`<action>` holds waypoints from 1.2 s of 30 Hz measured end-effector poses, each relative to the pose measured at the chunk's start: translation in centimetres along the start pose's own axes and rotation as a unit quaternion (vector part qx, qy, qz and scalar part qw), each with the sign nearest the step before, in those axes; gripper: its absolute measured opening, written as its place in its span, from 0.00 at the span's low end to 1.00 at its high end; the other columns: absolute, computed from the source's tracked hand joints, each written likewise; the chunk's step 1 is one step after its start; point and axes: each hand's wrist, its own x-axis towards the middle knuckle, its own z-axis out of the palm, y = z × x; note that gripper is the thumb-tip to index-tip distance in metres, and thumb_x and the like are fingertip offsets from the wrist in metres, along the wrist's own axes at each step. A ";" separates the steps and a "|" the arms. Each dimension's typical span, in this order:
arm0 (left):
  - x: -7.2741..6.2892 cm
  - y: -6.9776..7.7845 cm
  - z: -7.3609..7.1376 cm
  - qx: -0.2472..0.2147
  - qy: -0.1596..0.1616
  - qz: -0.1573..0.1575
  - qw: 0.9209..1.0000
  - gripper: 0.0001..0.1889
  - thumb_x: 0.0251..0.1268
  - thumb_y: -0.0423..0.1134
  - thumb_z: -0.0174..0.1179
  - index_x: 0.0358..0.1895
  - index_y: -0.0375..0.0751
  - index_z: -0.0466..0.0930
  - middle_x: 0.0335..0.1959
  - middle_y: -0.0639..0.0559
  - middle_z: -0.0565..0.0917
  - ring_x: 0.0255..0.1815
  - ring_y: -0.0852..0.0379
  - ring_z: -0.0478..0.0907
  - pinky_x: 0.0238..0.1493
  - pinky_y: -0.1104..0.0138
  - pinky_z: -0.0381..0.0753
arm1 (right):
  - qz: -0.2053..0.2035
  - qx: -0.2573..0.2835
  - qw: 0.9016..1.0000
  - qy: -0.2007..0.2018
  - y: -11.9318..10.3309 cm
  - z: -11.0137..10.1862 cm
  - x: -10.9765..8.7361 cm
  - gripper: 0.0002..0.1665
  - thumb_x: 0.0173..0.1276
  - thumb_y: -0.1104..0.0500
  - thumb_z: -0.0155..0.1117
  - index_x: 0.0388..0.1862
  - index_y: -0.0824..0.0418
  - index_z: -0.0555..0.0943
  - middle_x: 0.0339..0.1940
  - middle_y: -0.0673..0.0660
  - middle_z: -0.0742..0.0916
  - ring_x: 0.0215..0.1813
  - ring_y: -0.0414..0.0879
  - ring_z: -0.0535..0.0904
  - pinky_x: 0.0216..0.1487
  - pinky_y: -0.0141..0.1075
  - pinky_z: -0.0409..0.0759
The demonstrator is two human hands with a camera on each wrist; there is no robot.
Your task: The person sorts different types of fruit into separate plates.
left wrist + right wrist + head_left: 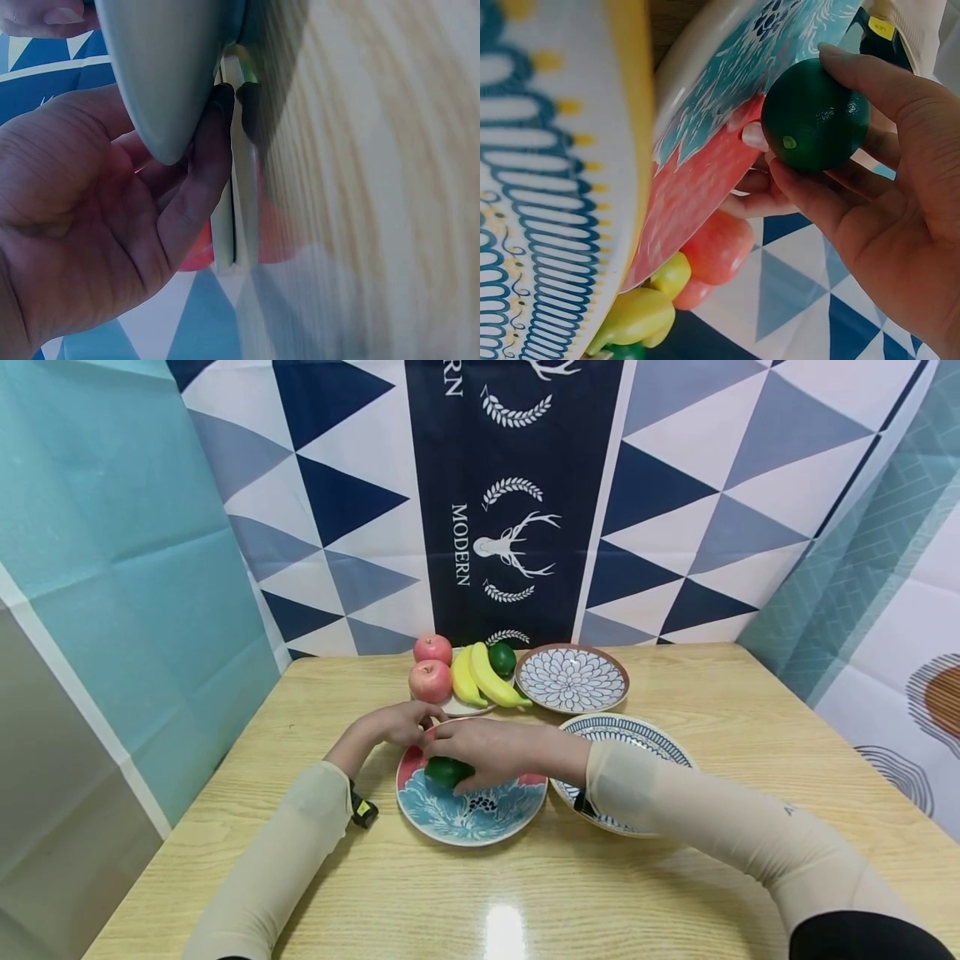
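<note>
While the curled right grip is holding the green fruit over the floral plate mid-frame and the left grip is pinching that plate, we're flagging possible slipping from smooth skin, or tilting from one-sided pulling.

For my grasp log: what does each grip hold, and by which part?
Right grip: round dark-green fruit, by its sides. Left grip: round red-and-blue floral plate, by its rim.

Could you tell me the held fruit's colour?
The held fruit is dark green, clearest in the right wrist view.
</note>
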 end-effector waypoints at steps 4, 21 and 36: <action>0.1 0.0 0.0 -0.004 0.001 -0.004 1.000 0.21 0.67 0.27 0.64 0.63 0.43 0.81 0.48 0.45 0.81 0.53 0.47 0.75 0.60 0.55 0.77 | -0.007 -0.020 1.000 -0.003 0.0 0.1 0.1 0.35 0.67 0.51 0.80 0.70 0.57 0.78 0.63 0.52 0.82 0.63 0.45 0.76 0.71 0.37 0.73; 0.2 -0.1 0.0 0.002 0.000 0.006 1.000 0.20 0.68 0.29 0.64 0.63 0.42 0.82 0.48 0.46 0.83 0.50 0.48 0.76 0.58 0.57 0.78 | 0.002 -0.044 0.998 -0.033 -0.6 0.2 0.6 0.38 0.67 0.48 0.79 0.73 0.55 0.77 0.68 0.52 0.82 0.68 0.43 0.76 0.74 0.35 0.71; 0.2 -0.3 0.1 -0.006 -0.002 0.008 1.000 0.20 0.68 0.27 0.63 0.62 0.42 0.82 0.49 0.46 0.83 0.52 0.47 0.76 0.60 0.55 0.79 | -0.004 -0.049 0.998 -0.031 -0.5 0.1 0.6 0.38 0.67 0.46 0.79 0.73 0.54 0.77 0.71 0.53 0.80 0.72 0.45 0.73 0.76 0.37 0.69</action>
